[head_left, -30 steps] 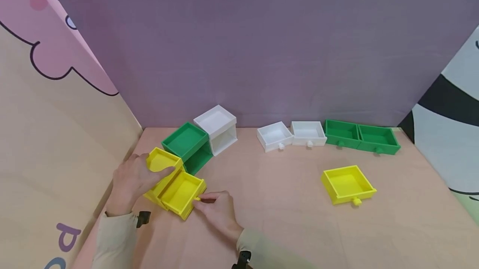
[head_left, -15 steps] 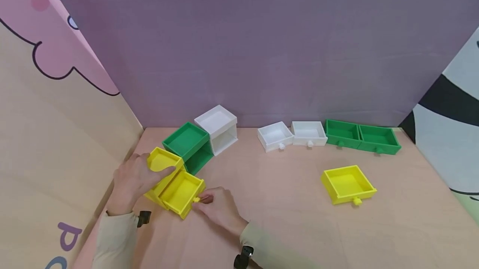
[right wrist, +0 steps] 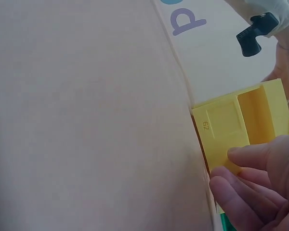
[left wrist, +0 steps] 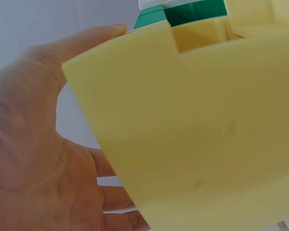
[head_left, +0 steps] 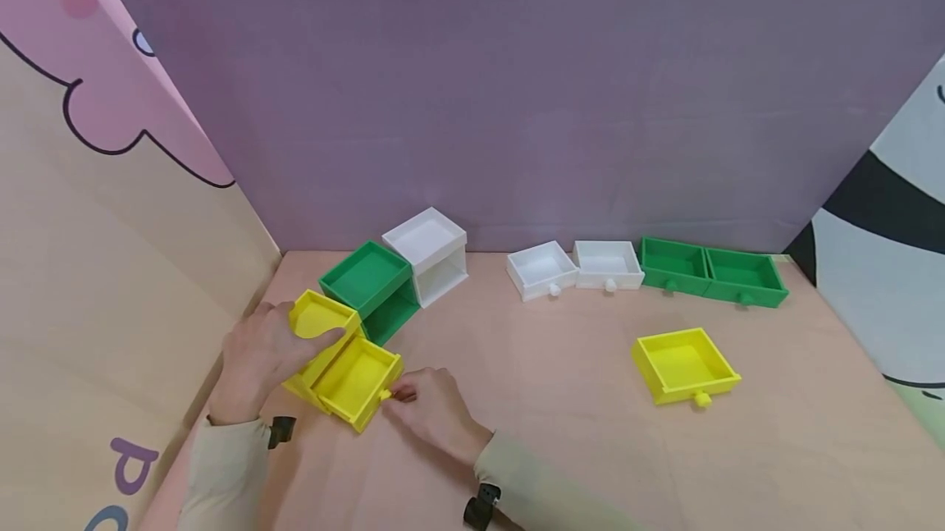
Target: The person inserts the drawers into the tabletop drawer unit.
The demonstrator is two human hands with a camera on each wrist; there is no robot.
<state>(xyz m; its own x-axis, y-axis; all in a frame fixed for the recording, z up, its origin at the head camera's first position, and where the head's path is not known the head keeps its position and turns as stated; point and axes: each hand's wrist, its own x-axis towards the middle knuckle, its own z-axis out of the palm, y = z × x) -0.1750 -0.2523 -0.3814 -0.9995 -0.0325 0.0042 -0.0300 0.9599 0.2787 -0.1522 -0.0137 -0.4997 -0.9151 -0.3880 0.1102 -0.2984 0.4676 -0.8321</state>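
We have the yellow drawer (head_left: 355, 379) partly inside the yellow cabinet (head_left: 313, 326) at the near left of the surface (head_left: 531, 400), beside the green cabinet (head_left: 369, 285). Our right hand (head_left: 431, 412) pinches the drawer's small knob (head_left: 385, 394) between thumb and fingertips (right wrist: 231, 180), so that grip is closed on the knob. Our left hand (head_left: 258, 354) wraps the cabinet from its left side, thumb over the top edge; the left wrist view shows the palm (left wrist: 33, 159) flat against the yellow wall, fingers curled round it.

To do this step well, we judge that the drawer should travel straight along the cabinet's slot: keep the knob level, hold the front face square to the opening, and let the left hand brace the cabinet so it does not slide or twist on the surface. If it binds, ease off rather than force it.

Both forearms come in low from the near edge, wrists close to the surface, the right one angled toward the left.

A second yellow drawer (head_left: 687, 365) lies well apart on the right.
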